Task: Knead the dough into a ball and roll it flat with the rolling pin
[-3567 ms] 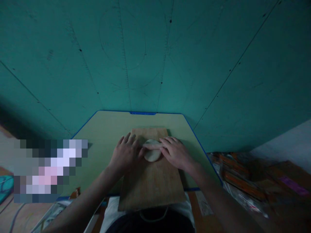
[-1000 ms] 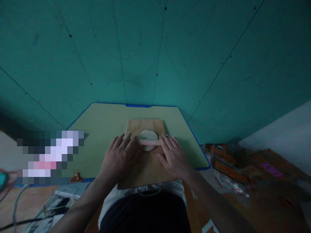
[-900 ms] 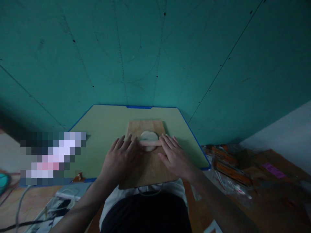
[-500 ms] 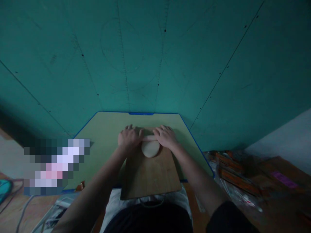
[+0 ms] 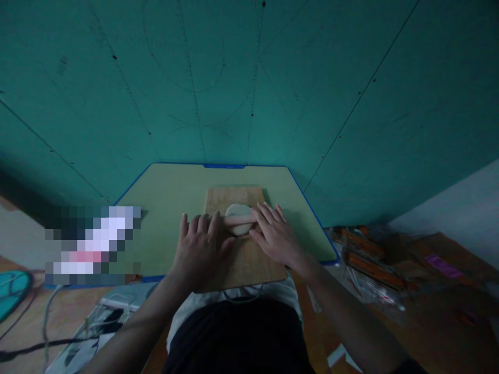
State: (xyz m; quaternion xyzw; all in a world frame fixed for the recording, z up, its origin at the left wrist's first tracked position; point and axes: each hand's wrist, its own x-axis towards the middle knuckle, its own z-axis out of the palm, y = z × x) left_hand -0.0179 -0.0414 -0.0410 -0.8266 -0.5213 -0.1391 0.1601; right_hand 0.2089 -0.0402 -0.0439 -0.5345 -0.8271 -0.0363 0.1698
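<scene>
Room behind board (image 5: 253, 262); wall (image 5: 226, 135) blocks past table (image 5: 167, 192).

From where I stand the wall (image 5: 312, 62) looks deep teal, marked with dark lines and faint curves. The table (image 5: 169, 195) is pale yellow-green, edged blue; the board (image 5: 251, 265) tan; the dough disc (image 5: 238, 209) creamy white; the rolling pin (image 5: 239, 220) pinkish beige. A purple label (image 5: 443, 266) shows on a brown box (image 5: 423, 245).

No words, numbers or brands are showing legibly; a purple label (image 5: 443, 266) is lying on the box (image 5: 433, 245) at right, its surface too blurred for reading; rows of small tick-like marks (image 5: 189, 72) are running down the wall (image 5: 312, 93); a dark scrawl (image 5: 62, 65) is sitting at the wall's upper left, too faint for making out as letters or figures.
</scene>
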